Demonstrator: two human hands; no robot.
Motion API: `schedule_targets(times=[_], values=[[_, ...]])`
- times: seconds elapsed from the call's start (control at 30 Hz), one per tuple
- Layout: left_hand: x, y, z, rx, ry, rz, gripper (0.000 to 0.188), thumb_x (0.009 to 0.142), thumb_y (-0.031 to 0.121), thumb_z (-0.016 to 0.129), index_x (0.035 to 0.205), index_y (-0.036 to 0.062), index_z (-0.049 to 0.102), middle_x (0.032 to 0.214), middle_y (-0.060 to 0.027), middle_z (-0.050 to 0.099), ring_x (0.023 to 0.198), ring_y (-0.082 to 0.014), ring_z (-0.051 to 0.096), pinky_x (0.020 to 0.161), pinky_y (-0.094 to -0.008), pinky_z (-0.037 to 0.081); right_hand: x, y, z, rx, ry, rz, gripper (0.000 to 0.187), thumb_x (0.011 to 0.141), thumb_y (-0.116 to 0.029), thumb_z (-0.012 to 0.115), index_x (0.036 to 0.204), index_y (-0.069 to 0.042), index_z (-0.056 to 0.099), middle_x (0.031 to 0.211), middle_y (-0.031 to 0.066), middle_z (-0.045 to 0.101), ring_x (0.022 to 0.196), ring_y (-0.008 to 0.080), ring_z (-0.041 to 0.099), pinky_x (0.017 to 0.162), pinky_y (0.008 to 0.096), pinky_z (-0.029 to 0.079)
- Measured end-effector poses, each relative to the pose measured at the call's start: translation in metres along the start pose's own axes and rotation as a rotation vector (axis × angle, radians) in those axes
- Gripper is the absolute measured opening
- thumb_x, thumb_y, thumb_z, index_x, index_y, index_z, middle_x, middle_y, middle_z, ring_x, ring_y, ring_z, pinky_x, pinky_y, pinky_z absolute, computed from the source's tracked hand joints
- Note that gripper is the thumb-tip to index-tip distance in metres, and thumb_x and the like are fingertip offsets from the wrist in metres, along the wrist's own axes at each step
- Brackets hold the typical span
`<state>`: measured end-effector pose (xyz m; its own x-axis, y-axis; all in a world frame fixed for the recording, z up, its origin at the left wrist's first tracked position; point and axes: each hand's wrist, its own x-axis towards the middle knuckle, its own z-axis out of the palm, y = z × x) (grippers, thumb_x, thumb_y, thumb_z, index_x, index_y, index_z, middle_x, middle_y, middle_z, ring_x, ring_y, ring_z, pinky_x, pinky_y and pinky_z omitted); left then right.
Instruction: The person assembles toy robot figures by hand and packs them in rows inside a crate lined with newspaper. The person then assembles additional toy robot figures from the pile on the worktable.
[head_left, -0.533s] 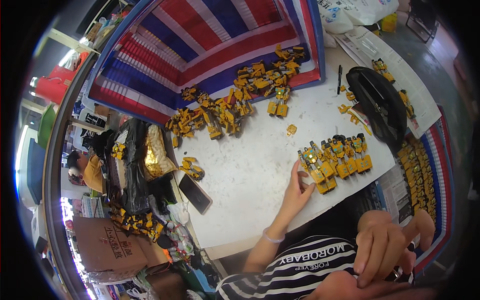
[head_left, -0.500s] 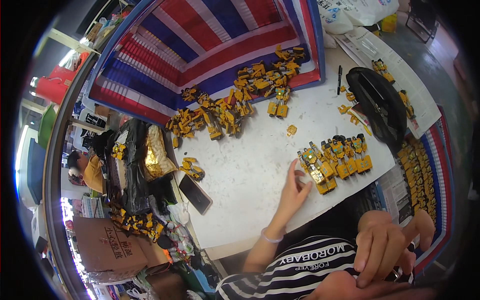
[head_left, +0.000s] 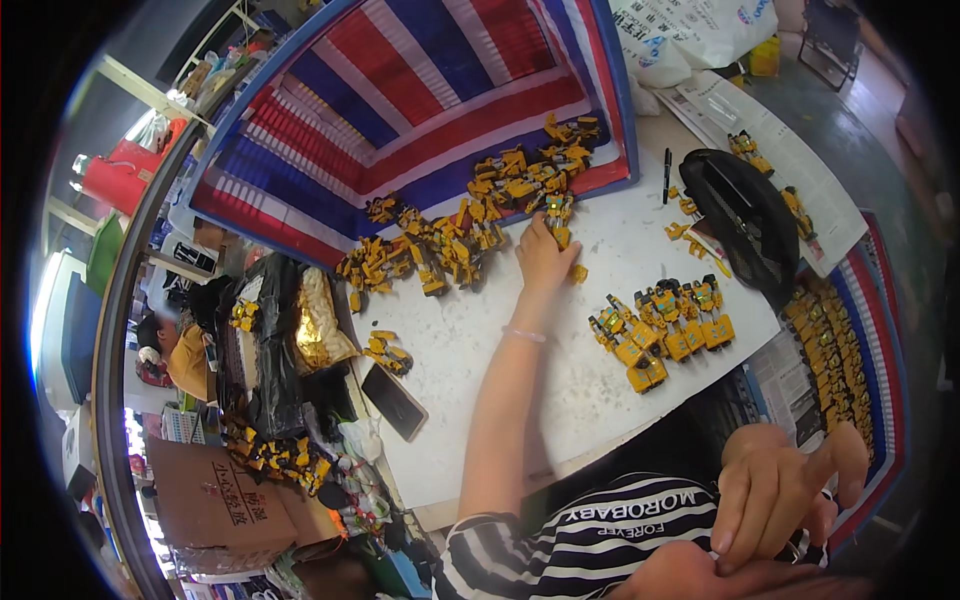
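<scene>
My left hand (head_left: 542, 262), with a band on its wrist, reaches far across the white table and closes around a yellow toy robot (head_left: 559, 207) standing at the mouth of the striped crate. A small yellow piece (head_left: 578, 273) lies beside its fingers. Low on the right, my right hand (head_left: 765, 485) is raised off the table with its fingers curled; whatever they may hold is hidden. Several assembled yellow toy robots (head_left: 640, 340) lie in a row on the right of the table. More robots and parts (head_left: 440, 245) are heaped along the crate's opening.
The red, white and blue crate (head_left: 405, 150) lies tipped on its side at the back. At the table's left edge are a phone (head_left: 394, 400) and a loose robot (head_left: 388, 352). A black mesh pouch (head_left: 745, 215) and a pen (head_left: 667, 176) lie at right. Another crate holds rows of robots (head_left: 835, 360).
My left hand has moved away from the row of robots, forward and left, and taken hold of the robot by the crate. My right hand stays about where it was.
</scene>
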<state>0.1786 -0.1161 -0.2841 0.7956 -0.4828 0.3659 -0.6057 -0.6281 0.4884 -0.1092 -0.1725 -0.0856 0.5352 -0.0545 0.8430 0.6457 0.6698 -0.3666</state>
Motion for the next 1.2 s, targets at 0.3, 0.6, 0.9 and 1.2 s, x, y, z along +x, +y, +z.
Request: schedule_targets(times=[0.3,0.6,0.9,1.2], values=[[-0.061,0.032,-0.05,-0.356,0.058,-0.031,0.049,0.068,0.019,0.063,0.105,0.002,0.037,0.098,-0.0173,0.042,0.088,-0.0321,0.047,0.073,-0.035,0.041,-0.05,0.035,-0.087,-0.561,0.365,0.425,0.017,0.082,-0.009,0.039,0.094,0.0,0.048,0.08,0.0093,0.053,0.07,0.0164,0.052,0.059,0.027,0.042],[-0.145,0.07,-0.09,-0.502,0.084,0.032,0.074,0.065,0.025,0.071,0.114,0.0014,0.021,0.112,-0.0199,0.034,0.1,-0.03,0.041,0.081,-0.0355,0.037,-0.045,0.105,-0.103,-0.427,0.704,0.583,0.054,0.08,-0.001,0.048,0.126,-0.005,0.02,0.094,0.0099,0.053,0.085,0.0109,0.05,0.075,0.0225,0.04],[-0.12,0.051,-0.135,-0.962,-0.483,-0.058,0.045,0.089,0.027,0.033,0.127,0.0056,0.023,0.121,-0.0153,0.038,0.115,-0.0229,0.034,0.095,-0.0309,0.024,-0.055,0.099,-0.092,-0.577,0.378,0.859,0.043,0.082,-0.004,0.045,0.123,-0.001,0.031,0.081,-0.0001,0.042,0.068,0.0036,0.04,0.061,0.0172,0.034],[-0.142,0.064,-0.123,-0.957,-0.28,-0.147,0.034,0.089,0.025,0.032,0.117,0.0052,0.028,0.108,-0.0103,0.042,0.101,-0.0164,0.039,0.088,-0.0271,0.028,-0.059,0.096,-0.09,-0.387,0.435,0.891,0.043,0.082,-0.004,0.047,0.122,0.001,0.03,0.106,0.0089,0.05,0.094,0.0101,0.048,0.079,0.0208,0.037]])
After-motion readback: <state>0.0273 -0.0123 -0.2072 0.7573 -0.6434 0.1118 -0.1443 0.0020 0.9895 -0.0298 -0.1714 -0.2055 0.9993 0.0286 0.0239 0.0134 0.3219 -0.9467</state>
